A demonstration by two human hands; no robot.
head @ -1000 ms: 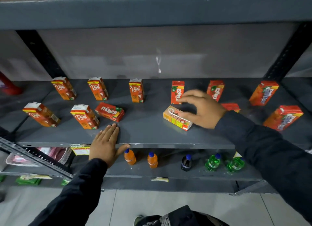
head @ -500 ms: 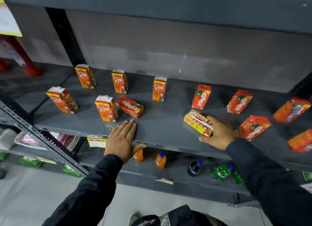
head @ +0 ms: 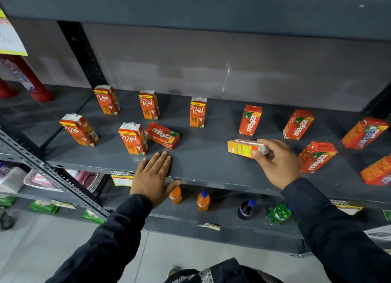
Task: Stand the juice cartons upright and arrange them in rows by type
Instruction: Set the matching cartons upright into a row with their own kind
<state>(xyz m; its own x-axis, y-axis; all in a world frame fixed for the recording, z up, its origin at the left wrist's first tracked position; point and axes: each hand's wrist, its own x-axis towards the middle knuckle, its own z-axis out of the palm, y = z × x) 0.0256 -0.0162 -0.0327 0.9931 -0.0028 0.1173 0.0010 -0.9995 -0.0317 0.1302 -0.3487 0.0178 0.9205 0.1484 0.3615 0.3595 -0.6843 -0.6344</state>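
On the grey metal shelf (head: pixel 203 162), the right hand (head: pixel 277 164) grips a juice carton (head: pixel 243 148) by its right end, thumb below and fingers curled over the top edge; the carton lies on its side, long axis running 9 to 3 o'clock, showing a yellow-and-orange printed panel with small text and a pale end. It sits at about 6 o'clock from an upright red Maaza carton (head: pixel 250 120). The left hand (head: pixel 153 175) lies flat and open, palm down on the shelf's front edge, fingers pointing toward 12 o'clock, just below a toppled Maaza carton (head: pixel 162 135). That red carton rests on its broad face, touching or nearly touching an upright orange Real carton (head: pixel 133 138) at its 9 o'clock.
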